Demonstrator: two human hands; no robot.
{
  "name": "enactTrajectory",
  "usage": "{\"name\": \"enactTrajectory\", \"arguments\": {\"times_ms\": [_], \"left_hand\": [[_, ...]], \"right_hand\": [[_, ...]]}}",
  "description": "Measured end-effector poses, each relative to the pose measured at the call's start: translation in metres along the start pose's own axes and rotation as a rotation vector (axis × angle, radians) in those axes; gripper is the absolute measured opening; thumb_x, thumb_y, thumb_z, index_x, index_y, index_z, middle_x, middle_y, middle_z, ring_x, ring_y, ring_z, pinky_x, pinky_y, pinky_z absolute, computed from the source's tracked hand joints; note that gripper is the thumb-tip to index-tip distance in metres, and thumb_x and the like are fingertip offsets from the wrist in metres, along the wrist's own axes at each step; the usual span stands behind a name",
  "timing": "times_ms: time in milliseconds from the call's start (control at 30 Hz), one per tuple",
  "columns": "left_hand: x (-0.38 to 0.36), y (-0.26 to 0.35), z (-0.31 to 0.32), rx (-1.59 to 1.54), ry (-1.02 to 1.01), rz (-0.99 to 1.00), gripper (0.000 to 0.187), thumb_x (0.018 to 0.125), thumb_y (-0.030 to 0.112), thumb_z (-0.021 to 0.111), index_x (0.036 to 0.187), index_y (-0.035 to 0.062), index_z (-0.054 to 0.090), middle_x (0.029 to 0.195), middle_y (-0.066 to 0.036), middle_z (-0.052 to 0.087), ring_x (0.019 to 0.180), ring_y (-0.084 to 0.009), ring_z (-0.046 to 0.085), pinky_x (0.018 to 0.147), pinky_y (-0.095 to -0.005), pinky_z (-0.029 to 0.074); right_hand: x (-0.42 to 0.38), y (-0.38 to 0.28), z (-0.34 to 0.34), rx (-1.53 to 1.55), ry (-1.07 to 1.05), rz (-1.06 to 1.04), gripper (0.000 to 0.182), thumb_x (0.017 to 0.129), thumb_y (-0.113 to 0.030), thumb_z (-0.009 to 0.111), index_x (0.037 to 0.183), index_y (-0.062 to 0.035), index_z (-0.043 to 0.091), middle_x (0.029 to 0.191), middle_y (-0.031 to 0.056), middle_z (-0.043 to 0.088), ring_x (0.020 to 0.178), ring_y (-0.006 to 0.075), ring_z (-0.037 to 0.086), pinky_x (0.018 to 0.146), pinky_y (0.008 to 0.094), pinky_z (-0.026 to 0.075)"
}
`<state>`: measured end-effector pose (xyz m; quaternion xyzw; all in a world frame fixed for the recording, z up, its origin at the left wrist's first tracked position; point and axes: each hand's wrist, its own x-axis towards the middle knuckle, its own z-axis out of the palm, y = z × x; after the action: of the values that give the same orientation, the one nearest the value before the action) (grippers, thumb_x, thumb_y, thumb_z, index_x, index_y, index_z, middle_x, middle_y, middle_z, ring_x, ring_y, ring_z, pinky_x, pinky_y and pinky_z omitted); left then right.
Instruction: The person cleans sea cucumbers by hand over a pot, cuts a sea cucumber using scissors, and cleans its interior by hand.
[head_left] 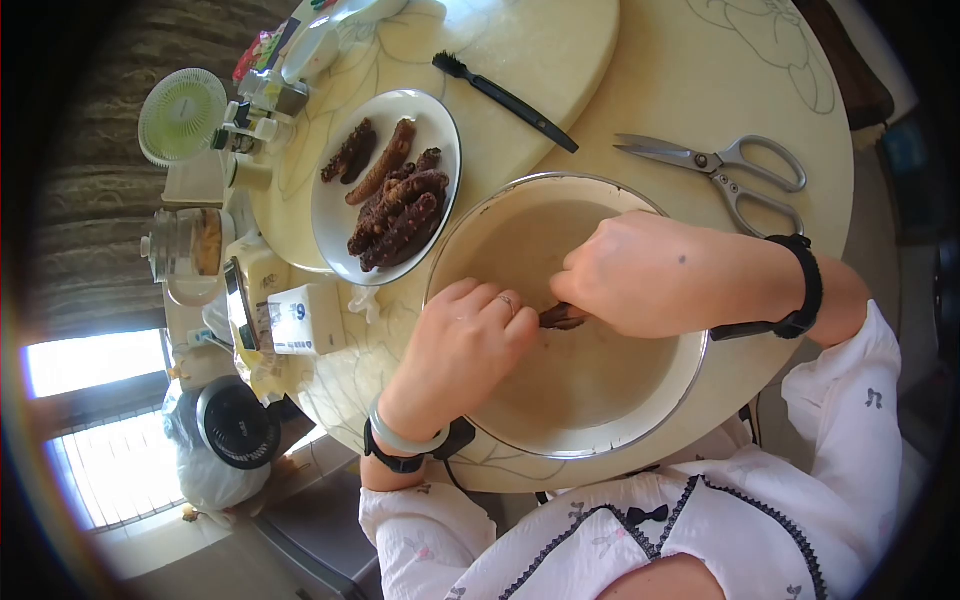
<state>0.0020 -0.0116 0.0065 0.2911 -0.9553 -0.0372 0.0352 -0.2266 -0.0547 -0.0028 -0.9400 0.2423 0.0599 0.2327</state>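
Over a wide basin of cloudy water, my left hand and my right hand meet. Between them is a small dark brown piece, gripped from both sides with closed fingers; most of it is hidden. Behind the basin, to the left, a white plate holds several dark, bumpy, elongated pieces. A black brush lies beyond the basin. Metal scissors rest partly open on the table to the right of the basin, near my right forearm.
The round table carries a raised round top. At the left stand a white box, a glass jar, small bottles and a green fan-like object. A black round fan is lower left.
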Motion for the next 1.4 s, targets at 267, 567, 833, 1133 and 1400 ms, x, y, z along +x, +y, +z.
{"name": "enactTrajectory", "arguments": {"times_ms": [267,567,833,1133,1400], "left_hand": [[-0.002,-0.006,0.007,0.006,0.134,-0.049,0.018,0.072,0.015,0.065,0.089,0.0078,0.065,0.085,-0.004,0.065,0.083,-0.0223,0.064,0.075,-0.0350,0.050],[0.001,-0.008,-0.001,-0.288,0.067,-0.112,0.015,0.087,0.020,0.071,0.091,0.0072,0.066,0.066,-0.005,0.060,0.069,-0.0264,0.062,0.064,-0.0383,0.047],[-0.006,-0.015,-0.003,-0.408,0.040,-0.075,0.027,0.080,0.003,0.071,0.106,0.0028,0.063,0.082,-0.012,0.064,0.075,-0.0356,0.061,0.068,-0.0443,0.048],[-0.008,-0.017,-0.011,-0.432,-0.066,-0.064,0.043,0.073,-0.004,0.062,0.115,0.0031,0.063,0.086,-0.009,0.065,0.082,-0.0336,0.062,0.071,-0.0429,0.049],[-0.004,-0.011,-0.014,-0.396,-0.052,-0.082,0.037,0.084,0.001,0.065,0.121,0.0029,0.063,0.089,-0.012,0.067,0.085,-0.0348,0.063,0.072,-0.0431,0.050]], "right_hand": [[-0.001,0.000,0.003,-0.012,0.122,-0.027,0.012,0.083,-0.008,0.061,0.080,-0.0001,0.069,0.077,0.0168,0.072,0.074,0.0313,0.072,0.064,0.0395,0.058],[0.000,-0.005,-0.001,0.096,0.300,-0.076,0.012,0.086,-0.017,0.069,0.088,-0.0064,0.064,0.081,0.0073,0.064,0.074,0.0307,0.069,0.064,0.0409,0.056],[-0.003,-0.003,-0.011,0.141,0.159,-0.062,0.015,0.091,-0.009,0.058,0.101,-0.0044,0.068,0.095,0.0110,0.071,0.091,0.0329,0.072,0.075,0.0421,0.058],[-0.002,0.000,0.000,0.124,0.276,-0.074,0.010,0.085,-0.015,0.069,0.089,-0.0070,0.065,0.083,0.0083,0.066,0.078,0.0315,0.068,0.067,0.0425,0.055],[-0.002,-0.002,-0.011,0.154,0.156,-0.020,0.018,0.092,-0.019,0.061,0.092,-0.0027,0.070,0.088,0.0135,0.072,0.087,0.0352,0.070,0.076,0.0443,0.056]]}}
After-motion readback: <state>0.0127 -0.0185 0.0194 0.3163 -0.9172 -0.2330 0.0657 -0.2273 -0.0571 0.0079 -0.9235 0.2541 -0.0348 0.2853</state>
